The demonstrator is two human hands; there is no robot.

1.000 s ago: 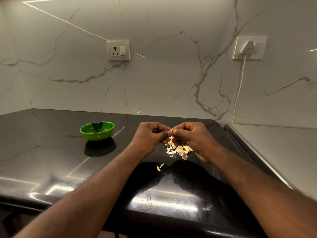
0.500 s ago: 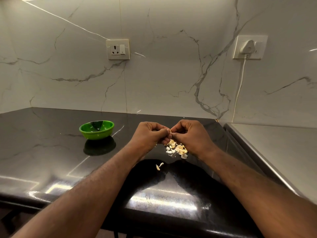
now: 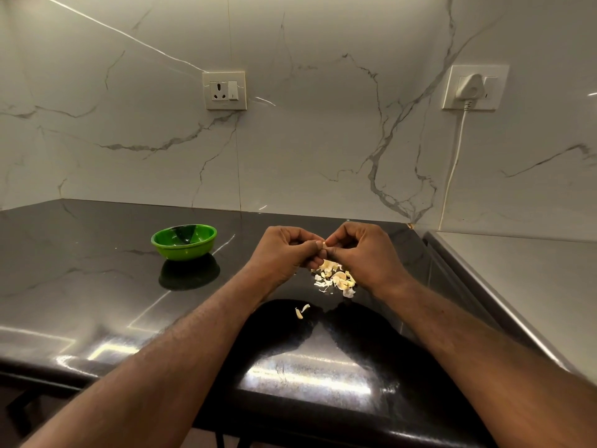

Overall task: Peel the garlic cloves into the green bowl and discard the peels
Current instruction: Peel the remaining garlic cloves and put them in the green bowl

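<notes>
Hands meet mid-frame, left hand (image 3: 284, 253) and right hand (image 3: 365, 253) both pinching one garlic clove (image 3: 322, 244) just above the garlic pile (image 3: 334, 279), likely so scraps fall there. The green bowl (image 3: 184, 251) waits left of centre, within reach.

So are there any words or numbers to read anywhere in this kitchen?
No words or numbers can be read here.
On the left wall socket: a tiny dark mark on its switch, too small to read.
On the right wall socket, holding a plug: a tiny mark, too small to read.
On the green bowl, black counter and marble wall: no writing.
</notes>
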